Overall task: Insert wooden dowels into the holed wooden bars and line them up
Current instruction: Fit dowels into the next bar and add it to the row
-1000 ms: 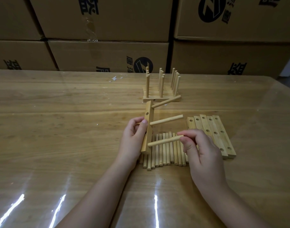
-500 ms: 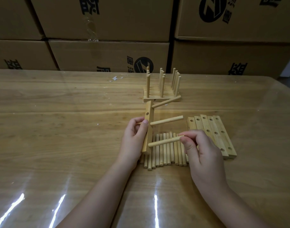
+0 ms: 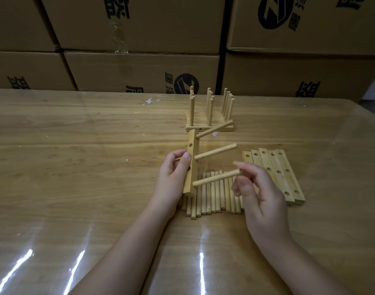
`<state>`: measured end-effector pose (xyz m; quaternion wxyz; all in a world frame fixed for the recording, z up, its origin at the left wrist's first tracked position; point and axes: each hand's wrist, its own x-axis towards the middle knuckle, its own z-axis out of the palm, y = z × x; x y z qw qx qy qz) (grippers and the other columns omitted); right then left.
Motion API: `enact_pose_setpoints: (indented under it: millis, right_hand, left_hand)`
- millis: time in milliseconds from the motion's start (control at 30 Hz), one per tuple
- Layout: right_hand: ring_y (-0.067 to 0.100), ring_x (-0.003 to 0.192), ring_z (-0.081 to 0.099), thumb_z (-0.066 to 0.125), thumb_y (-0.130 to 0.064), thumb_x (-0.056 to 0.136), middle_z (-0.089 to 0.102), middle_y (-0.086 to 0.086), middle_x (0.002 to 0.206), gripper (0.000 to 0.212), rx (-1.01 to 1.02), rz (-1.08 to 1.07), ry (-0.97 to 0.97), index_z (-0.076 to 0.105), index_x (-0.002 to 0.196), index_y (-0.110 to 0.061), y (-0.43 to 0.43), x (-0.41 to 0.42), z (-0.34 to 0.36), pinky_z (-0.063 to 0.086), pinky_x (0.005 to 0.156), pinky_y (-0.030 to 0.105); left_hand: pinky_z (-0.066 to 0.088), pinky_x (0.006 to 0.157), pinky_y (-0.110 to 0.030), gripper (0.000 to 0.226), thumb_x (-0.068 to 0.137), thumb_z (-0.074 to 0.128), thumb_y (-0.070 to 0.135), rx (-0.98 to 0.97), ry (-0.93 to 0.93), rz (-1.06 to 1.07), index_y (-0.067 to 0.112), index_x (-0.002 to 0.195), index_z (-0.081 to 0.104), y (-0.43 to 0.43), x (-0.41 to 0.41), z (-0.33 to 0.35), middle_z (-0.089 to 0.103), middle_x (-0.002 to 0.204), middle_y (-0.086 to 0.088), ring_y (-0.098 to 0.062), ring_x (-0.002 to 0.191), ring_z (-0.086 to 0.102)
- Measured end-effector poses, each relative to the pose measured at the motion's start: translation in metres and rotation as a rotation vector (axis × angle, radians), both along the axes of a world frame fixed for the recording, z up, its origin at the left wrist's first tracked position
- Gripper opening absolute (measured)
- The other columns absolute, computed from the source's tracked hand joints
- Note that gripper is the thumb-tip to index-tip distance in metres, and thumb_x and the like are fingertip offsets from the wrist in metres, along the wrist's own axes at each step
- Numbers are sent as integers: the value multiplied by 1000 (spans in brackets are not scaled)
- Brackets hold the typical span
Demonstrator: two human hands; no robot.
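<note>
Stacked brown cardboard boxes (image 3: 139,69) fill the back of the frame. Each is stamped with a round black logo (image 3: 186,83) crossed by a slanted Z-like stroke, plus black characters I can't read from here.

Now the change. A moment ago the right hand (image 3: 265,201) was pinching the tip of the lowest dowel (image 3: 216,178). It has let go: fingers loosely spread, forefinger above that tip, thumb below.

At centre frame the left hand (image 3: 171,177) wraps round the long pale wooden bar with round holes (image 3: 193,150), holding it on end and leaning slightly over the glossy wooden surface (image 3: 76,167).

Three round wooden dowels jut rightward from it: the lowest, the middle dowel (image 3: 215,151) and the top dowel (image 3: 214,128).

Right of centre, five spare holed bars (image 3: 278,171) lie flat, side by side. Under the hands is a row of loose dowels (image 3: 212,194), a dozen or so, some hidden. Upper centre stands the finished set (image 3: 210,111): flat bars with upright dowels in three columns.
</note>
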<state>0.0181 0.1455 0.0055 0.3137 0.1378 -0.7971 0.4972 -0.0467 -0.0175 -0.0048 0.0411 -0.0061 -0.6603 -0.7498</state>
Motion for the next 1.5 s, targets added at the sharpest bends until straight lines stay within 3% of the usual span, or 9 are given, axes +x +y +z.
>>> enact_pose_setpoints:
  millis: [100, 233, 400, 533, 933, 1067, 1267, 1367, 1500]
  right_hand:
    - [9, 77, 59, 34, -55, 93, 59, -12, 83, 42, -86, 44, -19, 42, 128, -33, 1, -2, -1, 48, 74, 21]
    - [8, 83, 57, 36, -60, 88, 57, -14, 86, 34, 8, 45, -120, 40, 120, -49, 0, -3, -3, 48, 73, 27]
    - [1, 91, 55, 43, -56, 84, 55, -23, 99, 37, 33, 20, -159, 42, 119, -43, 1, -5, -2, 45, 75, 13]
    - [0, 90, 57, 47, -52, 87, 59, -18, 99, 41, -10, 15, -169, 46, 122, -31, 2, -6, -1, 45, 75, 10]
    - [-3, 91, 57, 51, -58, 74, 56, -32, 105, 40, -133, -16, -246, 50, 112, -44, 6, -12, -3, 45, 74, 8]
    - [-1, 89, 59, 59, -40, 83, 60, -29, 100, 20, -181, 3, -256, 54, 100, -48, 8, -15, -5, 48, 73, 12]
    - [-3, 87, 60, 61, -22, 87, 62, -27, 95, 26, -256, -56, -205, 55, 97, -45, 12, -16, -4, 48, 72, 10]
    - [1, 87, 60, 58, -24, 88, 64, -20, 94, 21, -328, -96, -212, 56, 98, -43, 18, -17, -4, 51, 72, 18]
    - [3, 87, 61, 57, -18, 90, 64, -12, 93, 18, -445, -126, -218, 60, 96, -34, 22, -21, -3, 53, 72, 23]
  left_hand:
    - [54, 73, -33, 15, 96, 52, 28, 81, -28, -6, 27, 108, 61, -2, -1, 1, 72, 86, -1, -15, 79, 67]
    - [54, 75, -32, 28, 88, 57, 27, 268, -49, -43, 24, 116, 55, -3, -3, 3, 72, 94, -7, -17, 83, 67]
    - [57, 73, -28, 25, 77, 65, 22, 441, -31, -155, 15, 101, 66, -8, -2, 6, 73, 90, -7, -20, 86, 71]
    - [55, 82, -26, 49, 66, 77, 32, 372, -12, -175, 10, 107, 60, -9, -1, 6, 71, 98, -7, -17, 91, 67]
    - [54, 80, -27, 44, 67, 78, 24, 274, -40, -191, 10, 104, 61, -8, 2, 5, 73, 98, -10, -25, 98, 69]
    - [53, 71, -18, 40, 65, 82, 26, 170, 1, -198, 13, 98, 64, -4, 5, 6, 75, 86, 0, -14, 87, 71]
    - [54, 71, -20, 32, 70, 75, 36, 153, -19, -181, 17, 95, 70, -7, 6, 6, 74, 97, -6, -20, 92, 71]
    - [53, 68, -20, 21, 66, 75, 36, 171, -2, -144, 26, 85, 72, -6, 4, 8, 73, 85, -1, -14, 82, 71]
    - [54, 74, -20, 38, 66, 74, 23, 196, 15, -86, 24, 104, 68, -7, 3, 9, 74, 86, -1, -15, 85, 70]
